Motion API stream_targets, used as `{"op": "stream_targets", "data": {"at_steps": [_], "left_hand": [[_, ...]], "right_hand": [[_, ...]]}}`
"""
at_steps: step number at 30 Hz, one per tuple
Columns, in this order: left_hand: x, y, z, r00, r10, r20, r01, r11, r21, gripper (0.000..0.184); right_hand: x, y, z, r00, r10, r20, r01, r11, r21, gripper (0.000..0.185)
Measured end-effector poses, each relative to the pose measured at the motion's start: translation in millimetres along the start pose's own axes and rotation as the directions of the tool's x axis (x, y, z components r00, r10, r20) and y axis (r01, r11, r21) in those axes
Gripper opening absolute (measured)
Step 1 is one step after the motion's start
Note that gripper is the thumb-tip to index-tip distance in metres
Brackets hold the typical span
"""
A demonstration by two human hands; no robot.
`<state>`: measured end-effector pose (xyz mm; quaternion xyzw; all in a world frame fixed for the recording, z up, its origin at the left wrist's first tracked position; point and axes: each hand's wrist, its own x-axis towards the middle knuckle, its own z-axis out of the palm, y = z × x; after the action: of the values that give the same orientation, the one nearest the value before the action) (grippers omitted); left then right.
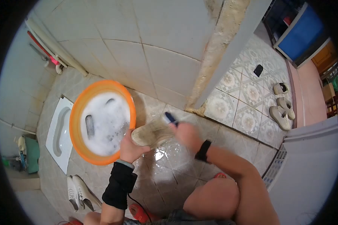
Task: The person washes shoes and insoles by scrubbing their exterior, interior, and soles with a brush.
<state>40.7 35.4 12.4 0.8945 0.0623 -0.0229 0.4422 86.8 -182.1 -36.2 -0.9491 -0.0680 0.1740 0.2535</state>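
Note:
A wet off-white shoe point(148, 134) is held at one end by my left hand point(130, 148), with its fingers wrapped around it. My right hand point(187, 135), slightly smeared by motion, is closed on a dark blue brush point(171, 119) at the shoe's other end. The brush's bristles are mostly hidden. Just left of the shoe stands an orange basin point(75, 129) full of white suds point(105, 116). Two dark grey shapes, perhaps parts of submerged shoes, poke through the foam.
A squat toilet point(52, 150) lies left of the basin. White shoes point(80, 191) stand at lower left, and several more shoes point(279, 116) sit beyond the doorway. The tiled floor point(165, 157) is wet. A door point(308, 165) is at right.

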Motion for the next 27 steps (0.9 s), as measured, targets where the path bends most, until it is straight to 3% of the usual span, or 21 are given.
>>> {"op": "stream_targets", "data": {"at_steps": [2, 3, 5, 8, 12, 14, 15, 17, 18, 20, 22, 24, 25, 27], "left_hand": [[2.5, -4.5, 3.2, 0.988, -0.147, -0.057, 0.148, 0.989, 0.015, 0.064], [3.9, -7.8, 3.4, 0.987, -0.150, -0.056, 0.151, 0.988, 0.013, 0.064], [7.9, -13.0, 2.7, 0.937, -0.347, 0.023, 0.337, 0.888, -0.313, 0.062], [8.5, -12.8, 7.4, 0.937, -0.343, -0.063, 0.314, 0.910, -0.271, 0.059], [11.9, -10.3, 5.2, 0.928, -0.373, -0.015, 0.345, 0.872, -0.348, 0.058], [12.5, -8.6, 4.5, 0.924, -0.381, 0.020, 0.366, 0.871, -0.327, 0.059], [9.8, -14.0, 7.0, 0.923, -0.385, 0.022, 0.371, 0.871, -0.323, 0.059], [9.6, -25.4, 10.3, 0.986, -0.155, -0.060, 0.141, 0.970, -0.200, 0.060], [11.6, -16.0, 7.5, 0.987, -0.147, -0.061, 0.132, 0.971, -0.198, 0.060], [-1.0, 19.1, 1.7, 0.994, 0.111, 0.023, -0.108, 0.989, -0.105, 0.064], [-8.7, 39.8, 9.5, 0.988, 0.153, 0.036, -0.152, 0.987, -0.044, 0.069], [-12.8, 41.5, 22.1, 0.867, 0.490, 0.095, -0.495, 0.820, 0.286, 0.063], [-15.1, 42.7, 28.3, 0.842, 0.503, 0.196, -0.531, 0.707, 0.467, 0.050], [-24.7, 39.7, 45.4, 0.820, 0.521, 0.238, -0.560, 0.643, 0.522, 0.046]], "right_hand": [[-35.0, -61.4, -0.2, 0.999, -0.037, -0.018, 0.039, 0.995, 0.097, 0.054], [-33.7, -58.4, 1.7, 0.999, -0.036, -0.015, 0.038, 0.995, 0.095, 0.054], [-25.2, -45.7, 11.8, 1.000, -0.004, -0.027, 0.007, 0.991, 0.133, 0.054], [-10.1, 21.2, 23.2, 0.985, 0.086, -0.153, -0.071, 0.992, 0.100, 0.050], [-24.1, -23.2, -8.8, 0.988, 0.149, -0.030, -0.148, 0.988, 0.055, 0.051], [-51.3, -67.5, -8.6, 0.995, -0.100, -0.014, 0.101, 0.987, 0.124, 0.053], [-38.4, -56.2, 3.4, 0.998, -0.060, -0.014, 0.061, 0.996, 0.072, 0.055], [-12.3, 1.2, 17.3, 0.998, 0.004, -0.067, 0.003, 0.995, 0.100, 0.055], [-3.1, 30.8, 15.9, 0.990, 0.073, -0.118, -0.058, 0.990, 0.127, 0.056], [1.4, 67.5, 9.6, 0.984, 0.172, -0.043, -0.172, 0.985, -0.017, 0.061], [5.6, 69.4, 12.5, 0.969, 0.233, -0.085, -0.234, 0.972, -0.004, 0.063], [9.6, 67.5, 13.8, 0.951, 0.289, -0.115, -0.290, 0.957, 0.003, 0.066], [15.0, 64.7, 11.5, 0.939, 0.326, -0.110, -0.318, 0.944, 0.085, 0.068], [19.8, 68.4, 8.5, 0.925, 0.364, -0.112, -0.344, 0.925, 0.164, 0.070]]}}
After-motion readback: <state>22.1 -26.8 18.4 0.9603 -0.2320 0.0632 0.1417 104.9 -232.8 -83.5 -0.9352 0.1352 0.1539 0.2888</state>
